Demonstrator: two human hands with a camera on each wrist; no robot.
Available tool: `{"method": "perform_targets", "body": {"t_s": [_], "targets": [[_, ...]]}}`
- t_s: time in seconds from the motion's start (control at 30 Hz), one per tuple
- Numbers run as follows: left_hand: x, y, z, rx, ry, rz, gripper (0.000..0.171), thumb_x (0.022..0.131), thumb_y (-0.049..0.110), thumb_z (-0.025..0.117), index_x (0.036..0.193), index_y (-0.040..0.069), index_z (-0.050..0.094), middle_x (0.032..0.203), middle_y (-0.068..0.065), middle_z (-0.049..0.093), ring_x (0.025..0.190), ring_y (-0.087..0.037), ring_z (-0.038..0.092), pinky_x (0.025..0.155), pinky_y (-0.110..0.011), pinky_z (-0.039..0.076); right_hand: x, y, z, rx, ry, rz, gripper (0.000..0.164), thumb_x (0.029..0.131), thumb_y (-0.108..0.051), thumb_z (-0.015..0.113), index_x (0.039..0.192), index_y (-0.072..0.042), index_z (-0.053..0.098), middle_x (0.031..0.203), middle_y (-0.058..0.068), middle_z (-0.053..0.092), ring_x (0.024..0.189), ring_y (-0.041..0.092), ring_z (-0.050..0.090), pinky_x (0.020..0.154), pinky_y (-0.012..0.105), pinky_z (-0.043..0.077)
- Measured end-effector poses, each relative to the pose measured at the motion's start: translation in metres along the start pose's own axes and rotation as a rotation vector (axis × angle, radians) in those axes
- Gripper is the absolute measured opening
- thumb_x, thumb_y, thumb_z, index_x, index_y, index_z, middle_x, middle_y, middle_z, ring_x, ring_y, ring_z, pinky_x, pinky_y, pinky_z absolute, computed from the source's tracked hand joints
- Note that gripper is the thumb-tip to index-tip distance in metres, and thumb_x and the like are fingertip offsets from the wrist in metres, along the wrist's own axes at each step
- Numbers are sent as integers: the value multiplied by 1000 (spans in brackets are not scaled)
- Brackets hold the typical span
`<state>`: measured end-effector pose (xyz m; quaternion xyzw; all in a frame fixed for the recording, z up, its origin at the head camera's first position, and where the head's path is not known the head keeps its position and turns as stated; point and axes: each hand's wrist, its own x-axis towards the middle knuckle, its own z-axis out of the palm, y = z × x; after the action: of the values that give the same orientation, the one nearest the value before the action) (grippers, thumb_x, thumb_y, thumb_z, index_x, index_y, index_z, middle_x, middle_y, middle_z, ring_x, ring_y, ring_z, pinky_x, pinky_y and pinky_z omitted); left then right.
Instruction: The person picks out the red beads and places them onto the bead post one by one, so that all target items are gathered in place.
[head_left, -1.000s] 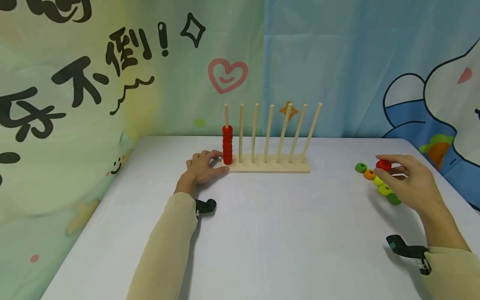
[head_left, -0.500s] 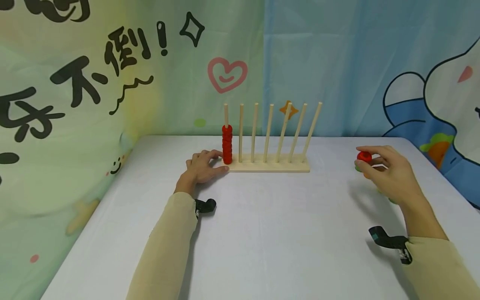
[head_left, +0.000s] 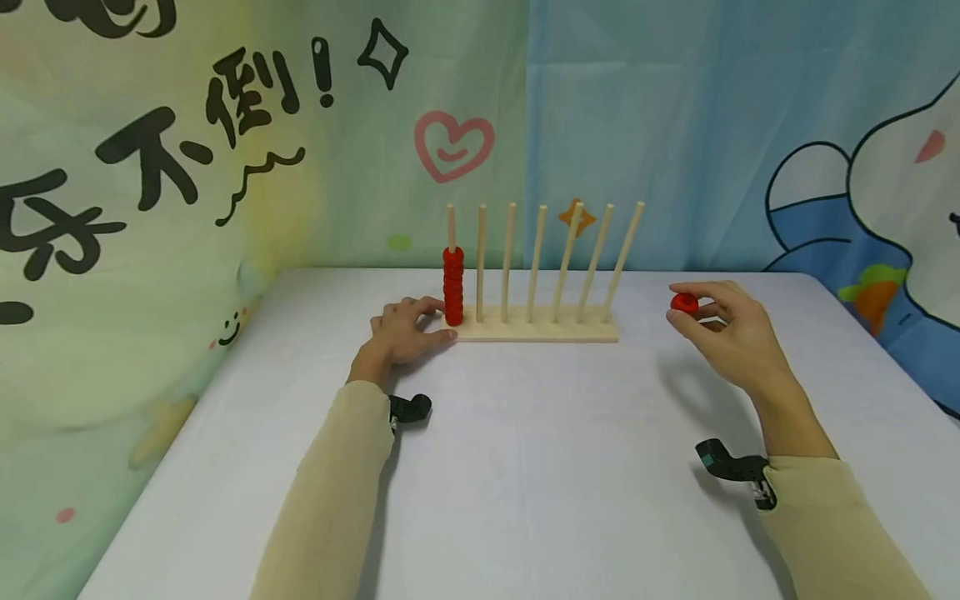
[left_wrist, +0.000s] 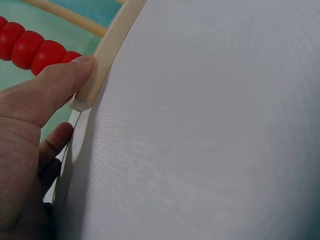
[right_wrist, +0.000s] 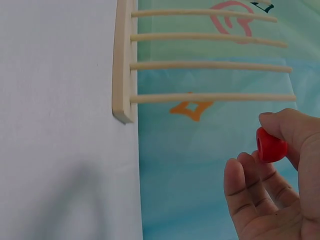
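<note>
A wooden peg rack [head_left: 536,332] stands at the back middle of the table in the head view, with a row of upright pegs. Its leftmost peg carries a stack of red beads [head_left: 453,287]; the other pegs are bare. My left hand [head_left: 405,332] holds the rack's left end, its thumb [left_wrist: 75,72] on the base close beside the lowest bead. To the right of the rack, my right hand [head_left: 731,329] pinches a single red bead [right_wrist: 271,146] between thumb and fingers, raised over the table. The hole in this bead shows in the right wrist view.
A white table [head_left: 525,467] reaches back to a printed cloth backdrop [head_left: 637,125]. Small black wrist cameras sit on the left wrist [head_left: 408,409] and right wrist [head_left: 731,467]. The loose coloured beads on the right are hidden behind my right hand.
My right hand has moved left with the red bead, towards the rack, and now covers the loose green, orange and yellow beads. My left hand keeps its place at the rack.
</note>
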<state>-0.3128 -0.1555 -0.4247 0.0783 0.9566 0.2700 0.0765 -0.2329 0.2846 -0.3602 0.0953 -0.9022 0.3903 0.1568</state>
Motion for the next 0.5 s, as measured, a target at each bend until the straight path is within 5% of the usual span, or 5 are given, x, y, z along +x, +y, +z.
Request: {"method": "perform_targets", "body": {"t_s": [0.5], "targets": [[-1, -3, -2, -3, 6, 4, 62, 86, 59, 63, 141, 35, 48, 146, -2, 44, 137, -32, 25, 106, -54, 19, 9, -24, 29, 88, -26, -38, 38, 93, -22, 69, 131, -21, 63, 121, -1, 54, 91, 14, 59, 70, 14, 50]]}}
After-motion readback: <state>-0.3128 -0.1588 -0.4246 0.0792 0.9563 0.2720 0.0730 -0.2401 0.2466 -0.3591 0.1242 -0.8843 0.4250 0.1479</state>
